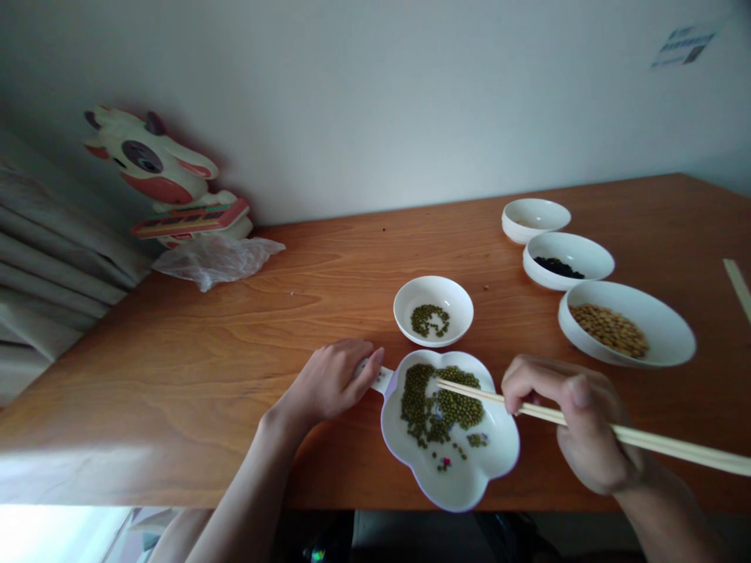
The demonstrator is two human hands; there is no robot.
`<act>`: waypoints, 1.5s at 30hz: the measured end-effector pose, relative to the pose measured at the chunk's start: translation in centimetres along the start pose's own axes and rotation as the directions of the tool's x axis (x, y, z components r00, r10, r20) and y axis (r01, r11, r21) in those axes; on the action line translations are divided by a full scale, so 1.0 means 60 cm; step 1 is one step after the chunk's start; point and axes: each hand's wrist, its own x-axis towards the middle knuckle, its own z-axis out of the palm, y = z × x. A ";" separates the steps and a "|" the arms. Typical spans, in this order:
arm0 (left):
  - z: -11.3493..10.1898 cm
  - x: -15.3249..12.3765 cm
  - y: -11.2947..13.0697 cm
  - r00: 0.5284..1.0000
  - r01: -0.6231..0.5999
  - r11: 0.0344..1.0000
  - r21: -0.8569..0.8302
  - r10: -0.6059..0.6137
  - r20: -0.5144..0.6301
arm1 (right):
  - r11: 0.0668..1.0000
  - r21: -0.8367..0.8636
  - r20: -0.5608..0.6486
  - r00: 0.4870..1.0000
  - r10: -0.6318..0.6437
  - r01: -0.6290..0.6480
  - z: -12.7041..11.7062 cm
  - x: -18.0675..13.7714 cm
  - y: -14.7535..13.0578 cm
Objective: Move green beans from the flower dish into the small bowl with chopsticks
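My left hand (346, 375) is closed round the short handle of a white flower-shaped dish (498, 453) with a lilac rim, at the table's front edge. Many green mung beans (461, 403) lie in the dish, mostly in its far half. My right hand (578, 414) grips a pair of light wooden chopsticks (545, 412). Their tips are close together among the beans; whether they pinch one is too small to tell. Just beyond the dish stands a small white bowl (461, 317) with some mung beans (430, 320) in it.
On the right stand a bowl (674, 336) of yellowish beans, a bowl (592, 254) of black pieces and a farther white bowl (537, 215). Another light stick (738, 285) shows at the right edge. A cow toy (176, 176) and a clear plastic bag (220, 262) sit back left.
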 end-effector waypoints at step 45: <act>0.000 -0.001 -0.001 1.000 0.001 1.000 0.007 -0.002 0.008 | 0.996 -0.089 0.035 0.999 -0.002 0.006 0.004 0.008 -0.001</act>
